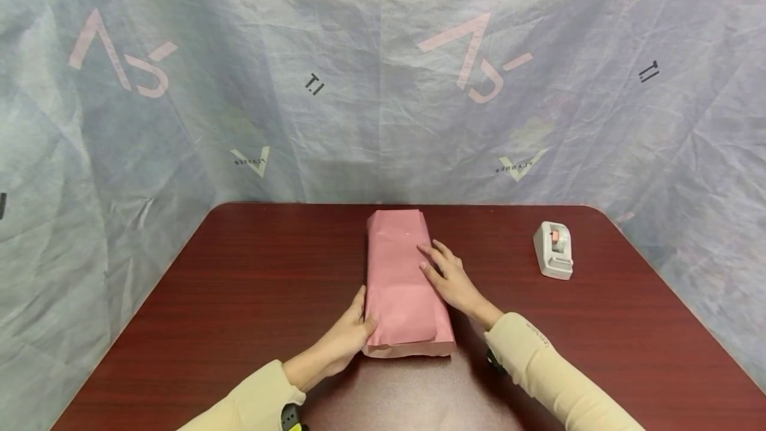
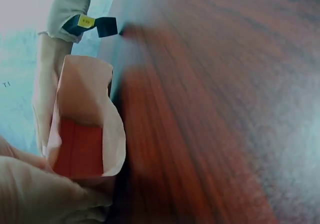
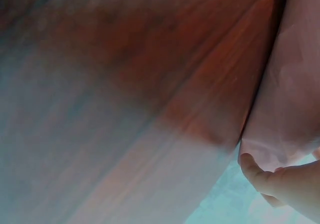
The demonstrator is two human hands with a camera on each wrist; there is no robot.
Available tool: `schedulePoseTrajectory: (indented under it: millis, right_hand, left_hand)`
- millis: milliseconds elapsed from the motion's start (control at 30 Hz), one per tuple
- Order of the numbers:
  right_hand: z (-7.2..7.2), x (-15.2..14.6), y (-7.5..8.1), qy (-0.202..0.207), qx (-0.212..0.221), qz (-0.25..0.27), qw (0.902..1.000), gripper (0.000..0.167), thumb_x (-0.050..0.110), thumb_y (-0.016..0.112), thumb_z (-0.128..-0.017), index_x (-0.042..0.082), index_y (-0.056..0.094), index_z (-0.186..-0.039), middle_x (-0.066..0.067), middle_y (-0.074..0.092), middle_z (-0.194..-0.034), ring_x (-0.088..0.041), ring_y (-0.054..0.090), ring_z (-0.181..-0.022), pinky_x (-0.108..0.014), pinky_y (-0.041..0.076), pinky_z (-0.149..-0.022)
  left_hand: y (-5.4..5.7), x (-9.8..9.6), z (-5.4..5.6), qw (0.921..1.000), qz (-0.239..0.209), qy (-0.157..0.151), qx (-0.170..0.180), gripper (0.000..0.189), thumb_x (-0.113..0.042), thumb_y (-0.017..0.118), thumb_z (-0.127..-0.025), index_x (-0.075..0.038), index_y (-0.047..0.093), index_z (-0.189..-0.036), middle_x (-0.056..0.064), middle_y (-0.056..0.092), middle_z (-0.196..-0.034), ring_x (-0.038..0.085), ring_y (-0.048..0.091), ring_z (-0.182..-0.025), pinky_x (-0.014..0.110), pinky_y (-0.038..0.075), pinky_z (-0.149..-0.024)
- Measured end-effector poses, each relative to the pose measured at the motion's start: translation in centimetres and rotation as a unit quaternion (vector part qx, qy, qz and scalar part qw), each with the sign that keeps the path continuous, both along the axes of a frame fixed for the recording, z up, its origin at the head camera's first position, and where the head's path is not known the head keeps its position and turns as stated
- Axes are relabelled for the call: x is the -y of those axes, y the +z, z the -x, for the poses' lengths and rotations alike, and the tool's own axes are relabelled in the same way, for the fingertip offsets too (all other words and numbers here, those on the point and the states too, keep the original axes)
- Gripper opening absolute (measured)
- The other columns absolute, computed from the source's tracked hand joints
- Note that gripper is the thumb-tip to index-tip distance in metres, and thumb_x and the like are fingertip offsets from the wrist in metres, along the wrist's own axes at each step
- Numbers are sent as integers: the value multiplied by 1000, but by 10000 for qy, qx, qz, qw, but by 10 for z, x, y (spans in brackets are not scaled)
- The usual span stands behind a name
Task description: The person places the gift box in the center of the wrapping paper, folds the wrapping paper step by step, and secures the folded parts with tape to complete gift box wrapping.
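A long box wrapped in pink paper [image 1: 397, 278] lies lengthwise on the table in the head view. At its near left corner my left hand [image 1: 344, 338] grips it, thumb over the top edge and fingers along the side. My right hand [image 1: 451, 281] rests its spread fingertips on the top near the right edge. In the left wrist view the paper sleeve [image 2: 117, 146] stands open at the near end, extending past the reddish-brown end of the box [image 2: 80, 151] inside. The right wrist view shows fingers [image 3: 257, 174] touching the paper's edge.
A white tape dispenser [image 1: 553, 251] stands at the right rear of the dark red wooden table [image 1: 269, 271]. Grey printed cloth [image 1: 359, 118] hangs behind the table and at both sides.
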State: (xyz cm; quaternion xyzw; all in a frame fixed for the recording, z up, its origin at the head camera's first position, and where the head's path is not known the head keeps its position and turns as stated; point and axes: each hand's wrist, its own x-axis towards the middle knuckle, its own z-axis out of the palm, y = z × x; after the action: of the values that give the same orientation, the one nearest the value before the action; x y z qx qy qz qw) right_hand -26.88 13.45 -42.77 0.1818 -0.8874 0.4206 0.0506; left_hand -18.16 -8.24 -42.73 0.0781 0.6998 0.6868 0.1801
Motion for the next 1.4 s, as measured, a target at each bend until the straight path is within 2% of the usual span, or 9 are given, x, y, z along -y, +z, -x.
schedulePoseTrajectory:
  millis: [200,333,467,733,867,1000,1100,1267,1400]
  right_hand:
    - [-2,0,1,73,-66,6,10000,42,23,49,-94,12,44,-135,-18,26,-148,-46,24,-129,-63,23,-99]
    - [-3,0,0,39,-177,-41,9998,42,22,48,-94,10,44,-135,-19,27,-147,-46,25,-129,-63,24,-98]
    - [-3,0,0,25,-241,-89,9997,42,22,48,-94,10,45,-135,-19,27,-147,-46,24,-129,-63,23,-99]
    - [-4,2,0,52,-183,-93,9998,42,23,47,-95,11,44,-136,-20,27,-147,-46,24,-129,-63,24,-98]
    - [-3,2,1,47,-192,-145,9997,42,22,47,-95,11,44,-136,-20,27,-147,-46,24,-129,-63,24,-98]
    - [-2,1,2,51,-278,-229,9993,41,21,47,-95,10,46,-134,-20,27,-147,-47,25,-129,-63,25,-98]
    - [-1,0,3,103,-277,-288,9991,41,21,47,-95,10,46,-135,-20,25,-148,-48,24,-129,-63,24,-99]
    - [-1,-3,4,303,-235,-381,9985,47,25,51,-93,9,43,-137,-16,18,-151,-46,20,-132,-64,23,-99]
    - [-3,-7,4,716,-554,-605,9941,50,26,56,-90,9,44,-136,-17,16,-152,-45,19,-133,-64,23,-99]
  left_hand:
    - [7,-2,-4,9989,110,464,18,67,2,37,-93,4,-7,-144,35,-5,-145,47,1,-135,55,11,-107]
    - [8,-1,-6,9987,294,406,-71,66,6,34,-92,1,-5,-145,36,-2,-145,48,3,-134,57,13,-106]
    - [8,0,-8,9974,561,361,-269,75,14,39,-86,-2,-3,-146,36,0,-145,52,13,-130,52,31,-101]
    - [23,2,-12,9833,1531,621,-762,80,9,52,-80,-4,8,-146,30,11,-147,50,30,-126,45,43,-92]
    - [24,3,-4,9536,2391,774,-1659,69,-7,52,-87,-3,15,-145,30,20,-145,46,34,-126,53,34,-100]
    - [14,4,14,9075,3102,590,-2769,62,-19,49,-93,2,20,-144,27,16,-148,46,19,-134,55,23,-105]
    - [7,5,29,8723,3562,314,-3336,61,-28,46,-96,0,22,-144,22,11,-151,45,9,-136,56,20,-106]
    - [3,7,46,8145,4269,-246,-3921,56,-33,40,-97,-9,24,-145,15,14,-152,37,4,-140,56,17,-108]
    - [4,8,51,7930,4506,-610,-4055,53,-33,37,-98,-8,27,-144,14,16,-152,35,6,-141,55,16,-108]
